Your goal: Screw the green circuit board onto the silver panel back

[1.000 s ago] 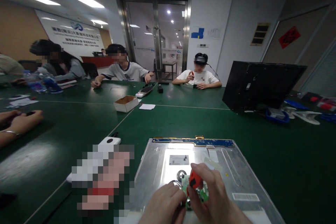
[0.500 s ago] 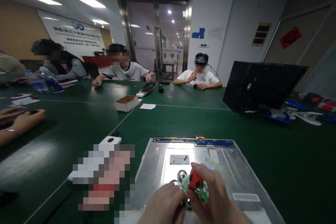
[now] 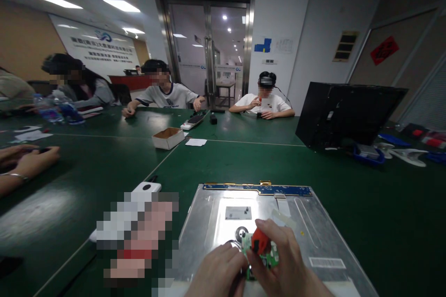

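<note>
Panel (image 3: 198, 236) lies metal side up on green table (image 3: 244, 162). Board (image 3: 246, 242), green, sits over panel's near-middle part, partly hidden by the hands. Right hand (image 3: 285, 257) pinches red handle (image 3: 260, 241) between thumb and fingers, right above board; tip out of sight. Left hand (image 3: 221, 264) curled at board's left edge, fingertips hidden, can't tell if it grips. Disc (image 3: 241, 233) on panel just beyond board. Blue strip (image 3: 226, 187) along panel's far edge; barcode label (image 3: 326, 262) near its right edge. White device (image 3: 148, 188) left of panel, partly pixelated. Box (image 3: 168, 139) beyond panel, to its left. Monitor (image 3: 343, 113) beyond panel, to its right.
</note>
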The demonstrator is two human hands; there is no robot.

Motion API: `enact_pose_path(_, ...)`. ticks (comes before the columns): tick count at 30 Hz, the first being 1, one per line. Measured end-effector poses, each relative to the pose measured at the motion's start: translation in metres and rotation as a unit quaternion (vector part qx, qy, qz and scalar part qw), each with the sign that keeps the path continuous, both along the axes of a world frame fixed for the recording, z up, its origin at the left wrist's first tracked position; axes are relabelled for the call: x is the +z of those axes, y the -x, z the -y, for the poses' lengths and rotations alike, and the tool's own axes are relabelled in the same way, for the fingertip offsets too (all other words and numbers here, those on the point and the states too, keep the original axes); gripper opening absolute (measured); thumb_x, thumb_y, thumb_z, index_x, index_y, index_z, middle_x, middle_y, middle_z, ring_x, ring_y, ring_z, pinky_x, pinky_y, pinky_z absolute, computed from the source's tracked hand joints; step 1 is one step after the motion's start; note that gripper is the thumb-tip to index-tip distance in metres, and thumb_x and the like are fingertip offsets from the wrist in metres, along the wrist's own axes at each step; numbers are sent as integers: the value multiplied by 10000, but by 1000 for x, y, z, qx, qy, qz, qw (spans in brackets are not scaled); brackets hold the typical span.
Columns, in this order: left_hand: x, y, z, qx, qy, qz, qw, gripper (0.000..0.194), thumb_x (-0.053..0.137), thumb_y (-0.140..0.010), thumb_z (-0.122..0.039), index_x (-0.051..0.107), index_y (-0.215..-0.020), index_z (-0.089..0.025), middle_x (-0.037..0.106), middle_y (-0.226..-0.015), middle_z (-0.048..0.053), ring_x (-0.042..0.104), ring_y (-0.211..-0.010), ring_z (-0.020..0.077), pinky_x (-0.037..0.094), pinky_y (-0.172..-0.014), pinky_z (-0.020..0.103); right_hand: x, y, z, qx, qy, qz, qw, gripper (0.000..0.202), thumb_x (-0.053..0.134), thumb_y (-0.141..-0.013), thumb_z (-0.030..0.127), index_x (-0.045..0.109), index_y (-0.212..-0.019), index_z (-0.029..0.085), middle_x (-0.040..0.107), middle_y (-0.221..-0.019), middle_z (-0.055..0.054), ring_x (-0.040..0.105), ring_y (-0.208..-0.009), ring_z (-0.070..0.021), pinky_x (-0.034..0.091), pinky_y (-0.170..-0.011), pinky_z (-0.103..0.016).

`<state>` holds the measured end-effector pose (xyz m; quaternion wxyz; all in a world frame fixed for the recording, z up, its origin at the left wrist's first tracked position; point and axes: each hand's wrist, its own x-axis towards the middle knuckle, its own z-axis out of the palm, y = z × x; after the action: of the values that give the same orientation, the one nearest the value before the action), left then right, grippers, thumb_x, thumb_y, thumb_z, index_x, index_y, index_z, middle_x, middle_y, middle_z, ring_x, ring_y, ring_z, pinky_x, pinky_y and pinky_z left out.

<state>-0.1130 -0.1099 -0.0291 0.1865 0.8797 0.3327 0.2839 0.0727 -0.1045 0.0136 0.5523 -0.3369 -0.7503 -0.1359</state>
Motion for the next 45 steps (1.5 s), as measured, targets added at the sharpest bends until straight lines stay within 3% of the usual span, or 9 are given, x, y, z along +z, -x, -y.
enact_pose_path(6,-26,-1,-9,-1,-22,-3,1000,338,535,-730,-51,592,-1017,-220,699,-970,62,648,-835,219,491,-717,274,-13,-9,0,16,13,37,999,395,527,-1012,381,515,-1345,169,762,-977,-93,723,-739,-178,621,-647,-269)
enact_pose_path(11,-37,-1,-11,-3,-29,-6,1000,364,516,-687,-36,567,-992,-230,695,-977,41,631,-834,212,455,-702,279,-16,-16,6,26,76,45,996,419,488,-1022,338,480,-1412,183,745,-1093,-99,732,-872,-194,633,-737,-296)
enact_pose_path(15,-46,-1,-13,9,-48,13,999,339,519,-662,-46,545,-941,-236,680,-911,24,603,-763,205,407,-653,285,-17,-16,5,39,70,29,996,430,530,-995,316,488,-1394,161,734,-1083,-109,734,-884,-199,637,-748,-291)
enact_pose_path(19,-35,-1,-11,-3,-42,4,999,348,511,-650,-51,554,-944,-233,678,-910,33,602,-785,215,412,-653,289,-20,-14,1,32,40,4,999,381,576,-971,328,531,-1306,152,724,-1001,-102,731,-820,-182,631,-689,-252)
enact_pose_path(23,-18,1,-8,-24,-30,-23,999,351,478,-738,-37,572,-1021,-221,689,-977,62,625,-881,228,451,-715,296,-16,-8,-1,3,-20,3,1000,309,591,-980,345,563,-1226,160,727,-907,-73,722,-761,-164,619,-667,-237)
enact_pose_path(28,-26,-1,-8,5,-63,14,998,273,498,-738,-90,576,-966,-217,679,-887,61,627,-795,219,476,-692,290,-2,-3,1,4,-31,3,1000,271,471,-1051,426,565,-1140,189,744,-831,-46,728,-729,-157,602,-646,-245)
enact_pose_path(32,-29,-2,-8,14,-96,41,994,253,488,-717,-101,558,-927,-224,678,-869,56,623,-758,213,482,-690,302,-5,-10,1,49,15,32,998,330,420,-1062,388,537,-1266,157,758,-940,-80,740,-806,-169,609,-680,-269)
enact_pose_path(37,-19,-2,-6,13,-101,41,994,260,482,-716,-98,551,-930,-227,679,-863,50,625,-755,217,482,-665,303,-15,-16,0,52,28,40,997,384,470,-1018,305,511,-1367,150,750,-1021,-104,730,-840,-192,616,-676,-298)
enact_pose_path(45,-1,0,2,26,-61,-1,998,203,484,-811,-62,562,-922,-213,674,-883,56,633,-814,217,489,-741,309,7,0,-1,32,-25,-5,999,212,478,-1047,334,521,-1196,189,739,-802,-29,719,-675,-163,570,-600,-270)
